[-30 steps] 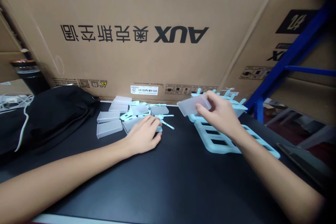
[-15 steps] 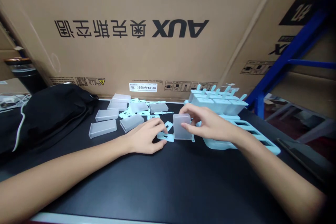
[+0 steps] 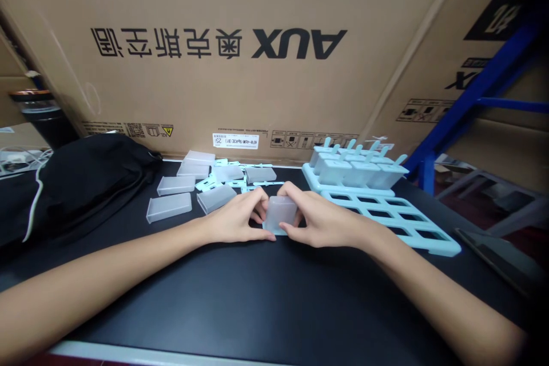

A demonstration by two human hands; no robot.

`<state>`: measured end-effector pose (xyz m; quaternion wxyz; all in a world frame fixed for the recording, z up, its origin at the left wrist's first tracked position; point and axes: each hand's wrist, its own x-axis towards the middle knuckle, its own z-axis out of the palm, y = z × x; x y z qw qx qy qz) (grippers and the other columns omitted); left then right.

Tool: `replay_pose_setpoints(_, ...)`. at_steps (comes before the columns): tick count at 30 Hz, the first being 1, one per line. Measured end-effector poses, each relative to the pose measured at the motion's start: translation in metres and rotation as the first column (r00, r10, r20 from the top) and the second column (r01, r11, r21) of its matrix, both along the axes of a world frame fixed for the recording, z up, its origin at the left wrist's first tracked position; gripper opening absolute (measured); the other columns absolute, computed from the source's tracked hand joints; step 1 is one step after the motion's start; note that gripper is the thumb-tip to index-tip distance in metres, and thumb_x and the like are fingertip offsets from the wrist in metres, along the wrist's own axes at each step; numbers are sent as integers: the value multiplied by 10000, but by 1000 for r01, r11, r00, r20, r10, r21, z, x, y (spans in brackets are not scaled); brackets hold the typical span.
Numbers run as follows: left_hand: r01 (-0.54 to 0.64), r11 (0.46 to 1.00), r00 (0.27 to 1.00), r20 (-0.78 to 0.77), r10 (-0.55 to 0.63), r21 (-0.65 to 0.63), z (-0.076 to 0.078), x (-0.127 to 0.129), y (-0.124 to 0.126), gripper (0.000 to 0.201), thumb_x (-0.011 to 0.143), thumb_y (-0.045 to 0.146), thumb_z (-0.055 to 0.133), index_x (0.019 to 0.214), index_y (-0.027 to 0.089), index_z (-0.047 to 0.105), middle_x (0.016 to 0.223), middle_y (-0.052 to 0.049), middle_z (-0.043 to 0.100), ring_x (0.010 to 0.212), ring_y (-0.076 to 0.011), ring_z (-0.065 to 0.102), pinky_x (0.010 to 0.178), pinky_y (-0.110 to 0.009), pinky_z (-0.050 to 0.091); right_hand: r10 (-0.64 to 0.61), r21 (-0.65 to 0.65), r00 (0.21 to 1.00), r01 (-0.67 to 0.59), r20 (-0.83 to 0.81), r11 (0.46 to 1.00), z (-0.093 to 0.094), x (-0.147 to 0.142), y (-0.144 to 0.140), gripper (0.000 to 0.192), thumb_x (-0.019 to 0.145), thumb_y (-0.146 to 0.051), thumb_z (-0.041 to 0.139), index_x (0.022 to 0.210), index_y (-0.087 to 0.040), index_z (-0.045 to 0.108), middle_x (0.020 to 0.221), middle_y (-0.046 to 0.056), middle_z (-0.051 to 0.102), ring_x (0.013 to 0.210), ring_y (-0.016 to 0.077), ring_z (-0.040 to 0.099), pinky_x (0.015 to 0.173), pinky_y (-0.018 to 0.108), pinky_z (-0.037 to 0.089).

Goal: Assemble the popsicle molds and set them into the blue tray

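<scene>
A frosted popsicle mold (image 3: 281, 213) stands upside down on the table between my hands. My right hand (image 3: 319, 217) grips its right side between thumb and fingers. Closed in a pinch at its lower left is my left hand (image 3: 235, 217), its thumb low on the tabletop. A sliver of light blue popsicle stick shows under the mold's bottom edge by the left fingertips; most of that stick is hidden. Behind the left hand lie loose frosted molds (image 3: 169, 207) and a heap of light blue popsicle sticks (image 3: 210, 182).
To the right sits a light blue tray (image 3: 444, 246) with rectangular slots. Several molds with sticks (image 3: 362, 171) stand in a rack behind it. A black cloth bag (image 3: 98, 183) lies left, near a dark bottle (image 3: 47, 117). A large carton (image 3: 214, 91) walls off the back.
My right hand has brought the mold left and down toward my left hand. The two hands now meet around it, and the light blue stick has become mostly covered.
</scene>
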<state>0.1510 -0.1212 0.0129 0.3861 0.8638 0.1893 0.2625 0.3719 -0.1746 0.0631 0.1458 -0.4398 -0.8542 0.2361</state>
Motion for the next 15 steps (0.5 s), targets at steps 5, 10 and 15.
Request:
replay_pose_setpoints(5, 11, 1000, 1000, 11, -11, -16, 0, 0, 0, 476, 734, 380, 790, 945, 209, 400, 967, -32, 600, 855, -164, 630, 750, -336, 606, -20, 100, 994, 9, 110, 995, 3, -3, -5, 219, 857, -319, 542, 953, -228, 368, 778, 2, 561, 620, 133, 485, 512, 248, 337)
replay_pose_setpoints(10, 10, 997, 999, -50, -6, 77, 2, 0, -2, 405, 781, 394, 737, 981, 203, 441, 952, -34, 616, 847, -175, 634, 740, -332, 574, -35, 118, 991, 20, 129, 993, 4, -4, -10, 206, 865, -305, 540, 952, -232, 368, 762, -8, 549, 630, 141, 464, 541, 256, 327)
replay_pose_setpoints(15, -20, 975, 991, -123, 48, 221, 7, 2, -6, 288, 827, 357, 674, 995, 201, 499, 913, -24, 621, 798, -181, 601, 723, -336, 510, 32, 41, 996, -36, 81, 999, 4, 10, -5, 326, 825, -288, 589, 1095, -225, 418, 954, 27, 620, 783, 159, 565, 651, 259, 425)
